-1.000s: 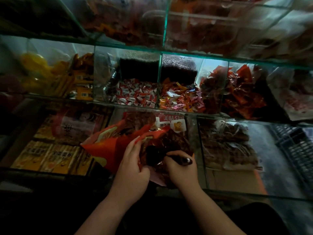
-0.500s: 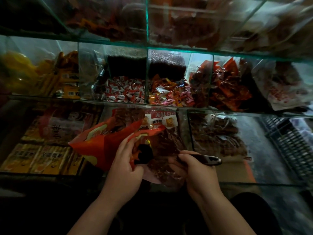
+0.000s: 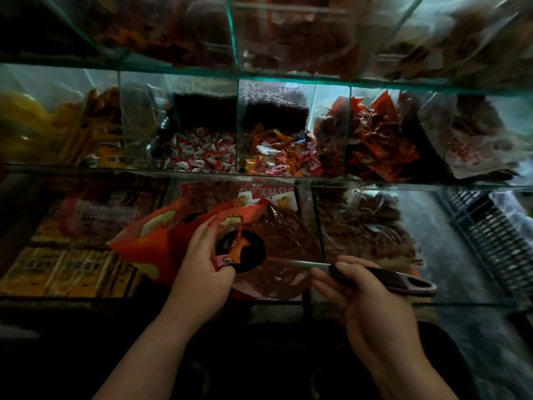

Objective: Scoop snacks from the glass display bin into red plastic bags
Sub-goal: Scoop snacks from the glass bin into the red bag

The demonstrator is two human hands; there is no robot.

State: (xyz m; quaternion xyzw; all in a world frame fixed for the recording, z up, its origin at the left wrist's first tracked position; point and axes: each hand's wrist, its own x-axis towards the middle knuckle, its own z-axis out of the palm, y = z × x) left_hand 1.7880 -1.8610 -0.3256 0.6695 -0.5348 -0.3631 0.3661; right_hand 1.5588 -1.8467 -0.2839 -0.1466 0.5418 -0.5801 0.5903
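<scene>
The person's left hand (image 3: pixel 202 264) holds a crumpled red plastic bag (image 3: pixel 150 243) by the rim of its mouth. Its fingers are curled over the edge and the thumb pinches from below, so the opening faces right. The right hand (image 3: pixel 369 301) grips the black handle of a black round scoop with a metal shaft (image 3: pixel 302 264), fingers wrapped round the handle's near end and the thumb lying along the top. The scoop's bowl sits at the bag's mouth, touching or just beside the left thumb, and carries a red-orange wrapped snack (image 3: pixel 238 246). Both bag and scoop hang over the lower compartment of the glass display bin (image 3: pixel 315 223), which is heaped with brown packaged snacks (image 3: pixel 282 235) under a red-and-white label. The compartment to its right holds more brown packets (image 3: pixel 363 223). On the glass shelf above lie white-and-red wrapped candies (image 3: pixel 202 154), mixed bright candies (image 3: pixel 277 160) and red foil packets (image 3: pixel 380 145) — each in its own section. Yellow boxes (image 3: pixel 57 269) fill the lower left, and a dark slatted crate (image 3: pixel 490 235) stands at the far right.
</scene>
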